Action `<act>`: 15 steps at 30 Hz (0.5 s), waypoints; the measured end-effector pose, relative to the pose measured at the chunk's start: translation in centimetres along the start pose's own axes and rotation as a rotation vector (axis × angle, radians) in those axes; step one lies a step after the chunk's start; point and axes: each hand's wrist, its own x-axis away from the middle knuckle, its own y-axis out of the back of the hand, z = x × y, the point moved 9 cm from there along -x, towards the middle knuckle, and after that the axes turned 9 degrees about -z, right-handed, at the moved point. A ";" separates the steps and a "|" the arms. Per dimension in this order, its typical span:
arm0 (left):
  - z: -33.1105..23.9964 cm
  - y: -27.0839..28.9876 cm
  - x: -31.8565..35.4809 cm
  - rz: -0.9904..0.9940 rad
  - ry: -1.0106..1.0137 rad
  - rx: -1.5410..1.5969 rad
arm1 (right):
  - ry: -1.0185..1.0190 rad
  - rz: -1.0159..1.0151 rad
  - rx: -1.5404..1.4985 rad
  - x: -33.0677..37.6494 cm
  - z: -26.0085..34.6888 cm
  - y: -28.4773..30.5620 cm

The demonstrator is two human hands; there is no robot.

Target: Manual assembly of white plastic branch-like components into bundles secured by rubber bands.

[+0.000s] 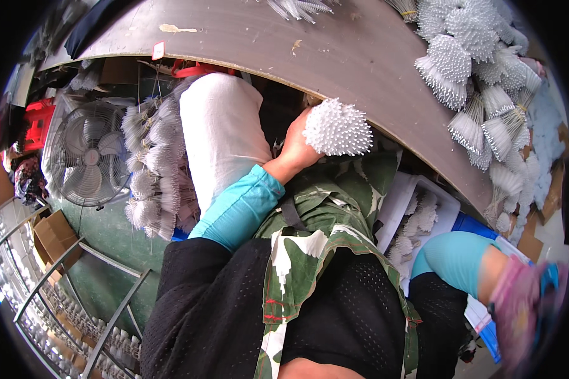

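Observation:
My left hand (295,146) reaches forward under the edge of the brown table (297,44) and grips a round bundle of thin white sticks (338,129), whose bead-like tips face the camera. The arm wears a turquoise sleeve (240,208). My right hand (521,306) is at the lower right, motion-blurred and pinkish, near something blue. I cannot tell whether it holds anything. A green and white patterned apron (316,234) lies over my lap.
Several more white stick bundles (468,69) are heaped on the table's right side. Below the table stand a white sack (221,132), stacked bundles (152,164) and a white bin with bundles (417,215). A floor fan (88,155), cardboard box (54,234) and metal rack (63,297) are at left.

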 end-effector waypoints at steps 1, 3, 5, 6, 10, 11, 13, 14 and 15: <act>0.2 0.0 0.1 -0.008 -0.003 0.042 | -0.020 -0.001 0.006 -1.0 -2.1 -2.8; 0.9 0.8 0.2 -0.050 -0.001 0.096 | -0.069 -0.035 -0.035 -0.8 -13.9 -12.5; 0.6 1.0 0.0 -0.055 0.000 0.100 | -0.178 -0.054 0.356 -0.6 -16.3 -11.3; 0.5 0.9 -0.1 -0.051 0.003 0.086 | -0.262 -0.063 0.763 -0.1 -19.4 -9.3; -0.3 0.9 -0.1 -0.005 -0.021 -0.026 | -0.710 0.124 0.736 4.6 -30.1 -5.8; -1.0 1.2 -0.1 -0.045 -0.071 -0.084 | -0.811 0.159 0.732 5.6 -31.1 -4.9; -1.6 1.4 -0.1 -0.087 -0.122 -0.145 | -0.783 0.143 0.758 6.0 -31.7 -4.1; -1.2 1.3 0.0 -0.074 -0.084 -0.081 | -0.755 0.124 0.783 6.1 -31.8 -3.7; -0.9 1.1 0.0 -0.060 -0.048 -0.017 | -0.753 0.126 0.782 6.4 -32.3 -3.1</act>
